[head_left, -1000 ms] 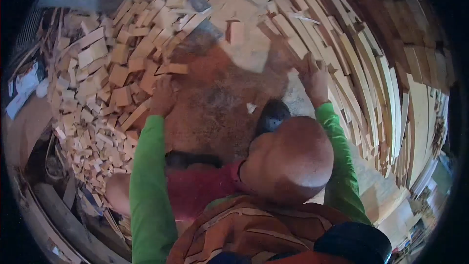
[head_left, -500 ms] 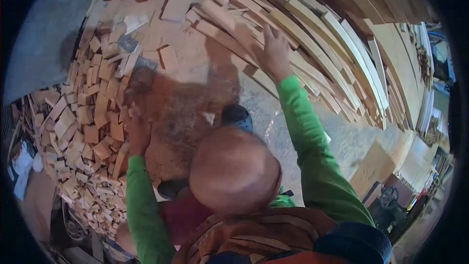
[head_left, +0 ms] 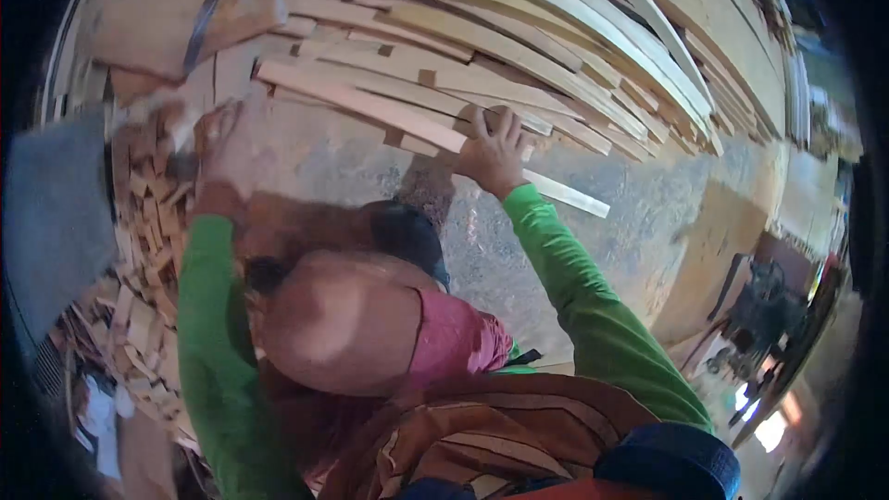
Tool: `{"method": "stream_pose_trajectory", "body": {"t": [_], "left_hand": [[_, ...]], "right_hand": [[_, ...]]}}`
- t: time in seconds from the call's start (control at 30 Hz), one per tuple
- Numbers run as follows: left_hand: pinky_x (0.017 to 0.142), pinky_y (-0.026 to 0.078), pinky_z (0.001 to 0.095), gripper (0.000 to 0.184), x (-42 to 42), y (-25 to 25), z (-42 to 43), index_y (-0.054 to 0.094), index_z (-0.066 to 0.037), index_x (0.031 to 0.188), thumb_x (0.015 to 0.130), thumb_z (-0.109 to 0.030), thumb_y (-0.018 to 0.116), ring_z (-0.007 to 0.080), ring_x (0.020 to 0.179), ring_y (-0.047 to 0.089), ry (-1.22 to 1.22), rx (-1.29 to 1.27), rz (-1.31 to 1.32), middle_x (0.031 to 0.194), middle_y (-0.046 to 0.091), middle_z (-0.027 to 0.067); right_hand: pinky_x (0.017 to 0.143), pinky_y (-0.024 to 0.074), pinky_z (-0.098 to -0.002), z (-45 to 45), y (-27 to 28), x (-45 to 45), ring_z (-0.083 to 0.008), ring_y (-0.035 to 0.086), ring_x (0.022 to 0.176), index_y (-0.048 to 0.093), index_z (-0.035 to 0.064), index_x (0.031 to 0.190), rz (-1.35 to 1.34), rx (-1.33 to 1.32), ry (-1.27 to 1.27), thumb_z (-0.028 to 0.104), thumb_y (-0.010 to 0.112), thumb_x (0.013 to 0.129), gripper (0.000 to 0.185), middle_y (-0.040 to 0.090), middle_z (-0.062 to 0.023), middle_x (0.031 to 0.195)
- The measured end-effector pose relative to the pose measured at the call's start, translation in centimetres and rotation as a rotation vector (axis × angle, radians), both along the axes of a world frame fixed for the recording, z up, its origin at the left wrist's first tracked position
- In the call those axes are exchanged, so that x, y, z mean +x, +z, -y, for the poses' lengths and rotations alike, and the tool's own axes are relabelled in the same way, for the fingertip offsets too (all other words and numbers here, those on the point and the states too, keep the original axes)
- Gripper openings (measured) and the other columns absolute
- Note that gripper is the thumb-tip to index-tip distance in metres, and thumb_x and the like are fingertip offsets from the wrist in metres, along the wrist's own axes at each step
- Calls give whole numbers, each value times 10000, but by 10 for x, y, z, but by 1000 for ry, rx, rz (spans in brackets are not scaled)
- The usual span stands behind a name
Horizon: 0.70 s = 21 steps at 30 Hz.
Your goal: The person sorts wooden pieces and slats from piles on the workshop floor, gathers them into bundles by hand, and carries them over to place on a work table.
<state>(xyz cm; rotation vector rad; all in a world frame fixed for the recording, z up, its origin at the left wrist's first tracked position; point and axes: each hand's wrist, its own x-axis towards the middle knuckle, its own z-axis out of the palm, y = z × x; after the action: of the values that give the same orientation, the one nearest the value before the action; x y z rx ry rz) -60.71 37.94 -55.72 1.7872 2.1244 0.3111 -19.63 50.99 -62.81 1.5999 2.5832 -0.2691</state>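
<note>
A long, pale wooden strip (head_left: 361, 111) slants across the floor in front of me, at the near side of a pile of similar strips. My right hand (head_left: 493, 150) is closed over it toward its right part, fingers on the far side, and the strip's end shows beyond the hand. On the left, my left hand (head_left: 222, 143) is blurred by motion, near the wood offcuts (head_left: 148, 213) and short of the strip's left end. Its fingers are too smeared to read.
Behind the strip lie several stacked wooden strips (head_left: 519, 32). A flat board (head_left: 176, 18) is at the upper left, above a grey sheet (head_left: 60, 213). My bent knee (head_left: 324, 315) is close below my hands. Dark machinery (head_left: 759, 301) stands at the right.
My view has shifted, with the strip pile now higher in it. My right hand has come down onto the strip. My left hand has moved forward from beside the offcut heap.
</note>
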Motion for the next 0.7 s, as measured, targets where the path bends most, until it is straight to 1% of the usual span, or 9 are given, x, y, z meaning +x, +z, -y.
{"method": "stream_pose_trajectory", "body": {"t": [0.07, 0.13, 0.17, 0.23, 0.3, 0.47, 0.57, 0.63, 0.7], "left_hand": [[1085, 366, 440, 813, 17, -5, -54, 336, -48, 1549, 843, -187, 712, 337, 1346, 413, -239, 89, -169, 1525, 411, 227], [1102, 337, 458, 798, 52, -13, -93, 363, -53, 1537, 846, -253, 709, 341, 1374, 370, -307, -34, -203, 1523, 412, 227], [1111, 323, 467, 793, 69, -16, -103, 376, -55, 1531, 847, -285, 707, 344, 1388, 349, -339, -99, -224, 1522, 412, 227], [1119, 308, 476, 790, 89, -26, -131, 390, -58, 1525, 849, -318, 705, 346, 1402, 327, -422, -129, -251, 1520, 412, 228], [1144, 284, 505, 833, 85, -51, -168, 387, -60, 1525, 837, -400, 709, 375, 1434, 286, -421, -246, -201, 1560, 343, 237], [1173, 274, 507, 835, 89, -58, -175, 440, -52, 1484, 844, -540, 662, 428, 1416, 322, -355, -437, -16, 1575, 326, 244], [1033, 412, 510, 611, 90, -63, -127, 651, 2, 1236, 880, -493, 612, 446, 1176, 553, -470, -104, -74, 1305, 603, 233], [1005, 443, 487, 576, 88, -65, -113, 672, 6, 1201, 885, -472, 610, 428, 1126, 593, -444, -130, -114, 1226, 662, 214], [972, 468, 463, 550, 79, -65, -106, 665, 1, 1194, 868, -441, 643, 419, 1073, 618, -490, -376, 4, 1175, 681, 207]], "right_hand": [[1034, 322, -682, 6, -15, -6, -561, 353, 1321, 348, 251, 1532, 35, 96, -13, 523, 730, 774, 891, 346, -281, 1482], [1029, 338, -658, 18, -31, 0, -533, 382, 1307, 381, 279, 1513, 153, 216, -36, 474, 694, 809, 795, 372, -271, 1471], [1013, 351, -634, 23, -29, 1, -487, 432, 1243, 441, 275, 1448, 62, 180, -36, 418, 647, 846, 652, 437, -238, 1406], [961, 379, -562, 24, -19, -3, -394, 498, 1120, 502, 296, 1382, 38, 178, -29, 340, 624, 854, 543, 511, -167, 1301], [909, 405, -496, 23, -12, -6, -321, 518, 1002, 524, 309, 1340, 30, 253, -34, 285, 638, 835, 518, 531, -101, 1162], [890, 450, -443, 38, 0, 4, -290, 541, 980, 540, 245, 1282, -11, 248, 120, 280, 620, 854, 437, 532, -84, 1114], [855, 478, -459, 82, -10, 15, -291, 566, 984, 582, 238, 1228, -33, 74, 147, 338, 620, 867, 376, 578, -80, 1152], [847, 490, -457, 86, 8, 26, -285, 577, 977, 590, 235, 1241, -71, 93, 210, 362, 634, 861, 403, 587, -83, 1172], [839, 501, -457, 74, 22, 33, -318, 588, 971, 603, 209, 1276, -331, -186, 159, 346, 645, 867, 434, 597, -101, 1162]]}}
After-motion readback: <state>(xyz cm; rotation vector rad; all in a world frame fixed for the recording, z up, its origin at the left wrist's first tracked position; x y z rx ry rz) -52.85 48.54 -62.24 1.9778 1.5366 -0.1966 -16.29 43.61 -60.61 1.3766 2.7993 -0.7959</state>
